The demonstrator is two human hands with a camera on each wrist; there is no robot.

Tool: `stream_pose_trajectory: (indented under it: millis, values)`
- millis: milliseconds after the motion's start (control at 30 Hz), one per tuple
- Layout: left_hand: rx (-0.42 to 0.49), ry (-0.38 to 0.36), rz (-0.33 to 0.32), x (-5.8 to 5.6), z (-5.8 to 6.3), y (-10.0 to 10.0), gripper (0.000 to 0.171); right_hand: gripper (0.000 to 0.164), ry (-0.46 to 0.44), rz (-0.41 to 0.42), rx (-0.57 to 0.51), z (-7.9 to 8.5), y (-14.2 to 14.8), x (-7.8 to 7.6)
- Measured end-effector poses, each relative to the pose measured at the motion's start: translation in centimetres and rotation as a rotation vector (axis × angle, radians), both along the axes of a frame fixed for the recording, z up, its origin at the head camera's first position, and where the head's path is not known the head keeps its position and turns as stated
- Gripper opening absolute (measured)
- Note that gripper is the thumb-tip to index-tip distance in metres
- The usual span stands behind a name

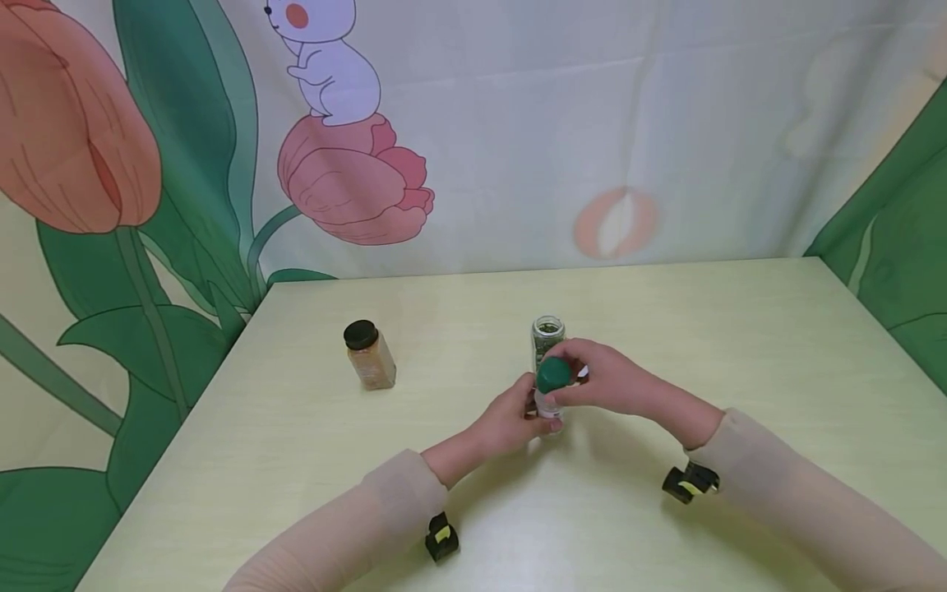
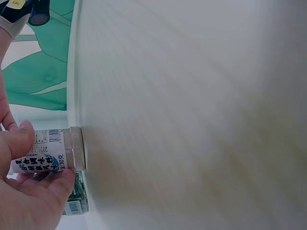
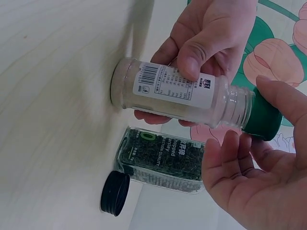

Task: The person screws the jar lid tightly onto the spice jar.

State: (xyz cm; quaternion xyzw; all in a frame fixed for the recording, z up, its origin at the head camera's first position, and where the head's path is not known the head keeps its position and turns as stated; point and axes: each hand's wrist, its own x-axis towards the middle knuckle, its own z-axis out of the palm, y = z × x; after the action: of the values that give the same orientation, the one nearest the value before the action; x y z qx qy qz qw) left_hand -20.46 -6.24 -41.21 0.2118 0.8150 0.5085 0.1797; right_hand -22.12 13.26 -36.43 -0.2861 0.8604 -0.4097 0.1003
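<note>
My left hand [image 1: 506, 419] grips a clear spice jar [image 3: 172, 91] with a white label and pale powder in its lower part. The jar stands close over the table. At its mouth sits a green cap [image 1: 554, 374], which my right hand [image 1: 605, 380] holds between thumb and fingers. Screw threads on the jar's neck show below the cap in the right wrist view. Just behind stands an uncapped glass jar of chopped parsley [image 3: 163, 160]. A black cap [image 3: 115, 193] lies beside that jar's base, mostly hidden by my right hand in the head view.
A square jar of orange-brown spice [image 1: 373, 362] with a black lid stands further left on the pale table [image 1: 296, 493]. Behind the table's back edge hangs a curtain [image 1: 503, 164] printed with tulips and a white animal.
</note>
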Motion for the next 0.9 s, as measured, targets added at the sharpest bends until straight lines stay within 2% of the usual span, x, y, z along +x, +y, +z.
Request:
stream_pose_trajectory:
  millis: [400,900]
  values:
    - [-0.004,-0.001,0.007,0.03,0.16,0.11,0.042,0.038,-0.009,-0.02,0.055,-0.22,-0.03,0.09]
    - [0.004,-0.02,0.01,0.1,0.03,0.0,0.043,0.038,0.002,-0.011,0.046,-0.76,-0.07,0.21]
